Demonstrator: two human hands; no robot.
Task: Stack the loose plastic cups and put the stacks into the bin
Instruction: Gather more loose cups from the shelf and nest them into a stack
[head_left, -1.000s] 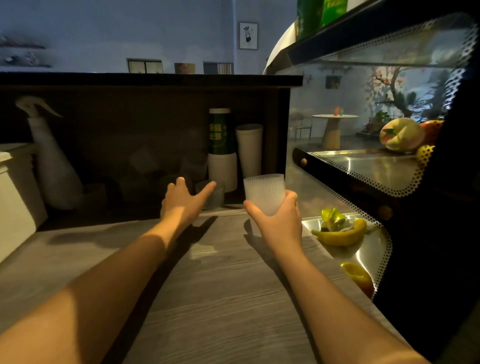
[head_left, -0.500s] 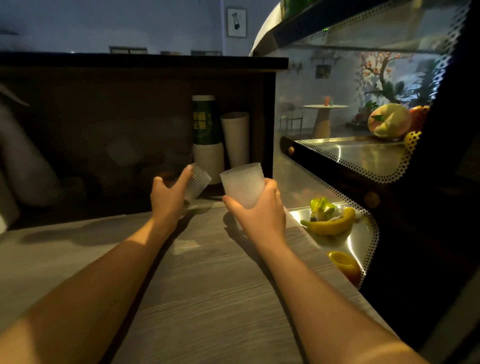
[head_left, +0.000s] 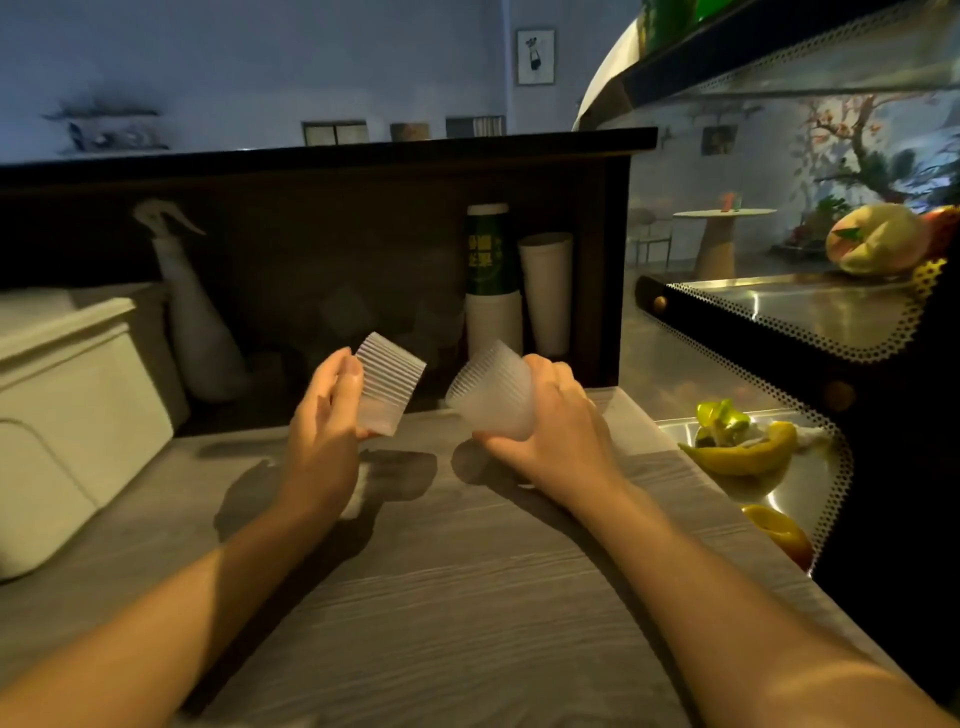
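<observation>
Wood-grain counter (head_left: 441, 597) runs forward to a dark recessed shelf; a white bin (head_left: 67, 415) stands at its left edge and a glass display case (head_left: 810, 322) with fruit borders its right. Left hand (head_left: 324, 421) is raised above the counter, fingers and thumb curled narrowly round a ribbed translucent cup (head_left: 389, 387), which tilts with its open mouth up and to the right. Right hand (head_left: 553, 421) grips a second ribbed cup (head_left: 493, 395) in a closed wrap, fingers over the top and thumb beneath, the cup tipped with its mouth toward the left. The two cups are near each other but apart, mouths roughly facing, both clear of the counter surface. Compared with half a second earlier, the left hand has lifted its cup away from the shelf edge and brought it toward centre, and the right-hand cup, then upright, is now tipped sideways. A stack of white and green paper cups (head_left: 491, 291) stands in the recess behind; a spray bottle (head_left: 195, 322) leans at the left of the recess.
</observation>
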